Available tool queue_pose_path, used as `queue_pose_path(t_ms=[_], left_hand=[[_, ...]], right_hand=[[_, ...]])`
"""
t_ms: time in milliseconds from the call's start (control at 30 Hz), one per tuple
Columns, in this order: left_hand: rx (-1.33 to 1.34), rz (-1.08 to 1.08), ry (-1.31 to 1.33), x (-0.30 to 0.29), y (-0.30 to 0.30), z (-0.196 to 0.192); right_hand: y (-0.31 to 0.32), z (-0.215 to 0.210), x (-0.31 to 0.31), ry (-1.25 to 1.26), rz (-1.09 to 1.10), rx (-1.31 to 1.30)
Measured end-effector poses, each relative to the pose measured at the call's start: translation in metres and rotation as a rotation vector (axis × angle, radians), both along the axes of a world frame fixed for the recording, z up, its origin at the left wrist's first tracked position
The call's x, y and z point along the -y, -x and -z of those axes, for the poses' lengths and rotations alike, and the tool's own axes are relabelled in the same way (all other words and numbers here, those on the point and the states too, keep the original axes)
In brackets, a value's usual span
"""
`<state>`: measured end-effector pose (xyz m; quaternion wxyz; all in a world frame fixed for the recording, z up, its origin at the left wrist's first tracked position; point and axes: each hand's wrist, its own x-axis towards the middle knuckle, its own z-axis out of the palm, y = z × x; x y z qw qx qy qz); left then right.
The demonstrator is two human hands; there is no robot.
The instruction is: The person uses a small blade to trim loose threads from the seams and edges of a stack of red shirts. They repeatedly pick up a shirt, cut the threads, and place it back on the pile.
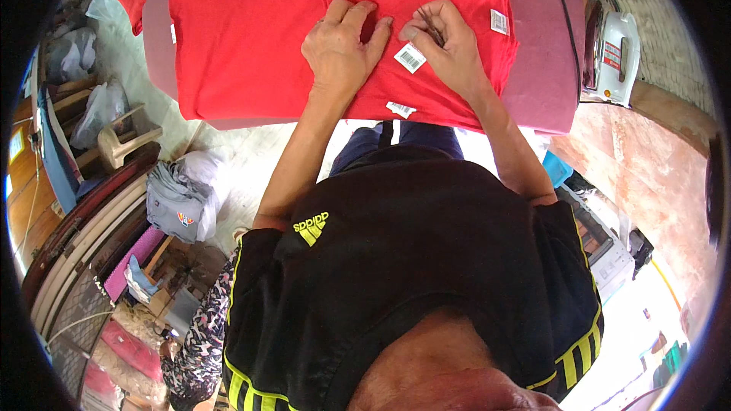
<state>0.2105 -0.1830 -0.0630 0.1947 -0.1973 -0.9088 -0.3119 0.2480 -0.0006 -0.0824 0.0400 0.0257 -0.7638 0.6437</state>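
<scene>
Both hands flatten a red garment point(251, 38) on the padded counter point(544, 68).
Our left hand point(340, 46) presses open-palmed; our right hand point(445, 42) pinches fabric beside a white tag point(410, 57); we keep it taut.

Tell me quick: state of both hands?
Left hand: open, pressed flat on the red fabric garment.
Right hand: fingers curled, pinching a thin dark tool on the garment; tool unidentifiable.

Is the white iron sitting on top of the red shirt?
No, the white iron stands off to the right, apart from the red shirt.
</scene>
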Motion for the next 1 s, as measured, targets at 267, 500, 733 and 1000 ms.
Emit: queue_pose_path(t_ms=[267, 500, 733, 1000], left_hand=[[0.142, 0.069, -0.249, 0.008, 0.010, 0.010], [0.312, 0.091, -0.340, 0.015, 0.015, 0.007], [0.295, 0.176, -0.437, 0.020, 0.009, 0.007], [0.058, 0.289, -0.034, 0.022, 0.022, 0.000]], right_hand=[[0.005, -0.012, -0.007, 0.043, -0.176, 0.055], [0.015, -0.038, 0.000, -0.473, -0.226, 0.041], [0.018, -0.020, -0.009, -0.115, -0.227, 0.117], [0.021, -0.019, -0.013, -0.004, -0.281, 0.108]])
